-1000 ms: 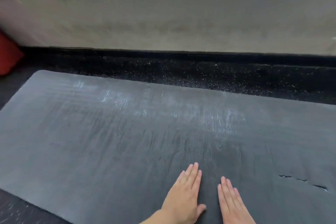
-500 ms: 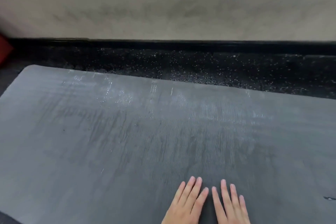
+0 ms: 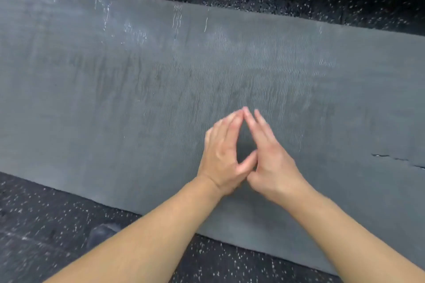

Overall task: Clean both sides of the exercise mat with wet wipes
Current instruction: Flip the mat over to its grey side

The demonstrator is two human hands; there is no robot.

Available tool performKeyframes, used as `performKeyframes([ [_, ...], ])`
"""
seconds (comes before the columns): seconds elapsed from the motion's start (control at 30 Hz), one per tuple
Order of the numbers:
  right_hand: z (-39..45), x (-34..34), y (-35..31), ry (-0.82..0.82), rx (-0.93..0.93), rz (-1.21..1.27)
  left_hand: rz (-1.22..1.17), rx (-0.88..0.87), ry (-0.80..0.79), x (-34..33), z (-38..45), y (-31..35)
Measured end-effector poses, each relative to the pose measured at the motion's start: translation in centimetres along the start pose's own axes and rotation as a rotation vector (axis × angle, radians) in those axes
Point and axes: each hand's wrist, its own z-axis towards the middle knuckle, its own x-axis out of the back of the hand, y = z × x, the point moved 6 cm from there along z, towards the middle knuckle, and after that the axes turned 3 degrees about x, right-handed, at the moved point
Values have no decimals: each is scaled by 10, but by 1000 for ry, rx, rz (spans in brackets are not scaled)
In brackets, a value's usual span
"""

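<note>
1. The mat (image 3: 115, 103) lies flat on the speckled floor (image 3: 46, 236), its long edges running side to side in front of us; both ends pass out of view, so we cannot point to a corner.
2. Our left hand (image 3: 220, 156) and right hand (image 3: 269, 158) rest on the mat's middle, nearer its close long edge, fingers stretched out and tips meeting in a peak. Both are empty, and no wipe shows anywhere.
3. We judge the mat soft and floppy: thin foam with a fine ribbed face that should grip well, not slide. It looks light, but long enough to sag if lifted from one spot.
4. A slit (image 3: 395, 159) runs through it towards the right, so it may rip further under pull.
5. To turn it, we would take the near long edge with both hands well apart, away from the slit.
</note>
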Motion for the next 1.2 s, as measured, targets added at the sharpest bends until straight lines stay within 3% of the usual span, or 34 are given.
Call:
performKeyframes([
  [0.1,12,43,-45,17,142,120,-100,1,81,54,22,34],
  [0.2,-2,72,-88,-12,183,232,-262,3,50,100,17,65],
  [0.33,-44,109,-165,35,136,523,-666,239,13,169,-5,117],
  [0.43,-79,142,-236,87,117,669,-813,278,22,241,-11,175],
  [0.73,-136,255,-480,154,280,732,-904,158,102,478,15,324],
  [1.03,-130,342,-733,200,424,592,-909,35,219,725,58,408],
  [1.13,-132,355,-799,238,440,549,-854,-6,190,789,64,425],
  [1.2,-132,363,-831,297,442,455,-689,-41,144,823,70,433],
])
